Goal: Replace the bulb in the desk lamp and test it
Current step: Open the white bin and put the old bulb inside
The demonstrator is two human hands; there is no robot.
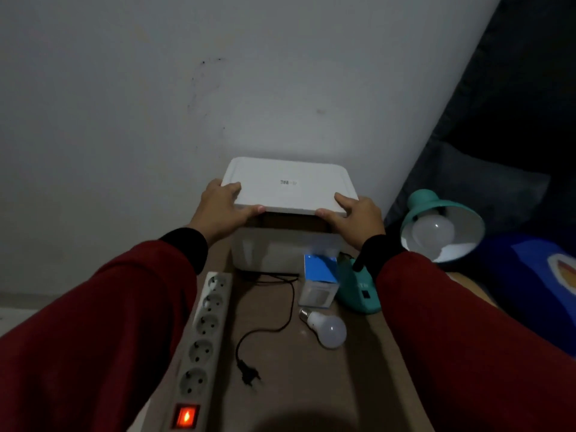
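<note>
Head view: left hand (pixel 222 203) and right hand (pixel 355 215) grip the white lid's (pixel 290 185) near corners, raised off the box (pixel 280 254). Loose bulb (pixel 327 328) lies mid-table (pixel 311 385), clear of the lamp (pixel 442 226).

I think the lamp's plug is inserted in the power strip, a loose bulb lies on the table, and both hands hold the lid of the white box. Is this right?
Not entirely. In the head view the plug lies loose on the table, beside the power strip, not inserted. The rest holds: a loose bulb lies on the table, and the left hand and right hand hold the lid of the white box.
</note>
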